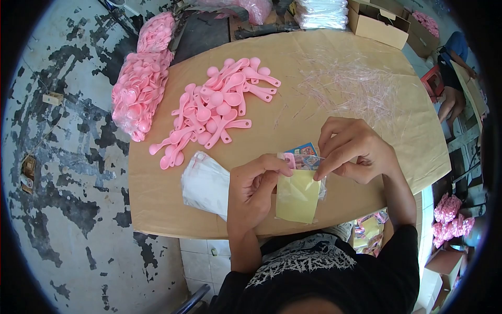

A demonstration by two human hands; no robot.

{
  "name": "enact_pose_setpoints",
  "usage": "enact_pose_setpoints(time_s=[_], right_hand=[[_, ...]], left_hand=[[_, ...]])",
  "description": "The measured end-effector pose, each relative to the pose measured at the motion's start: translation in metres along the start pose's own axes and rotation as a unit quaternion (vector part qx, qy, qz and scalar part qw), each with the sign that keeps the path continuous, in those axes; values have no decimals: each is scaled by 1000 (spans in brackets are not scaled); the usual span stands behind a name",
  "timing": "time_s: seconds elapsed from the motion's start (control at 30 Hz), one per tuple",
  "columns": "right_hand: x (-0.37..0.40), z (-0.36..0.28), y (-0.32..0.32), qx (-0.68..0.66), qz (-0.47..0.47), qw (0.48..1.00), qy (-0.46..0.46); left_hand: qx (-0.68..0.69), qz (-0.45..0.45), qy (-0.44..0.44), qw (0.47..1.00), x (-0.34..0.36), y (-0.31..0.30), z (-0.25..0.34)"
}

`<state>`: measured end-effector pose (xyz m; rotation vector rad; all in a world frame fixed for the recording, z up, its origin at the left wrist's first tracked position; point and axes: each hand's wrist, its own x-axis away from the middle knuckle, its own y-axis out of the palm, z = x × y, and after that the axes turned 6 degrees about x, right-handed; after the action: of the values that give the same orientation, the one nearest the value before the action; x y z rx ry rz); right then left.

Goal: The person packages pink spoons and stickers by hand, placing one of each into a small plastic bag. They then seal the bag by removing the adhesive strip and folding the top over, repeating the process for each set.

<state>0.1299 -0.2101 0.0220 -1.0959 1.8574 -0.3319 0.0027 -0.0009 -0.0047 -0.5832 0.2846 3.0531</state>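
In the middle of the head view, a small clear plastic bag point(322, 189) holds a yellow card point(297, 198). A pink piece point(288, 158) and a blue printed card point(304, 150) show at its upper end. My left hand point(254, 189) is closed on the bag's left top edge, thumb and finger pinched together. On the opposite side, my right hand point(355, 150) pinches the bag's top right corner; whether a thin strip is also between its fingers is hard to see. Left of my left hand lies a stack of white plastic bags point(205, 183).
Pink spoons point(217, 102) are heaped on the brown paper-covered table point(314, 104). Thin clear strips point(361, 89) lie scattered at the back right. Bagged pink spoons point(140, 91) sit at the left edge. An open cardboard box point(379, 26) stands behind; another person point(452, 78) sits far right.
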Motion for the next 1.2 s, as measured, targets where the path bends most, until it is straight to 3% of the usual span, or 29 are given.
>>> enact_pose_setpoints(time_s=[0.27, 0.37, 0.47, 0.57, 0.7, 0.77, 0.83, 0.87, 1.0, 1.1, 1.2], right_hand=[[0, -1, -1, -2, -3, 1000, -7], [1, 0, -4, 3, -16, 1000, -5], [2, -5, -9, 13, -31, 999, 18], [3, -12, -15, 45, -26, 997, 61], [6, -39, -1, -81, 92, 965, 233], [11, -47, 16, -47, 44, 958, 281], [10, -54, 28, -113, 61, 924, 360], [18, -53, 28, -120, 68, 933, 332], [29, -65, 13, -108, 52, 920, 374], [33, -72, 12, -82, 57, 923, 373], [47, -79, 5, -65, 67, 927, 364]], left_hand=[[116, 30, -95, 988, 3, -2, 3], [22, 9, -71, 997, 3, 0, -2], [16, 16, -92, 995, 2, 3, 0], [71, 48, -73, 994, -1, 9, 2], [37, 26, -3, 999, 1, 9, -7], [12, -1, 38, 999, 3, 6, -16], [19, -6, 27, 999, 7, 8, -8], [23, -8, 22, 999, 8, 10, -3], [0, 7, -29, 1000, 14, 10, 15], [-79, 8, 45, 996, 20, 10, 18], [-144, 63, 175, 972, 48, -10, 15]])
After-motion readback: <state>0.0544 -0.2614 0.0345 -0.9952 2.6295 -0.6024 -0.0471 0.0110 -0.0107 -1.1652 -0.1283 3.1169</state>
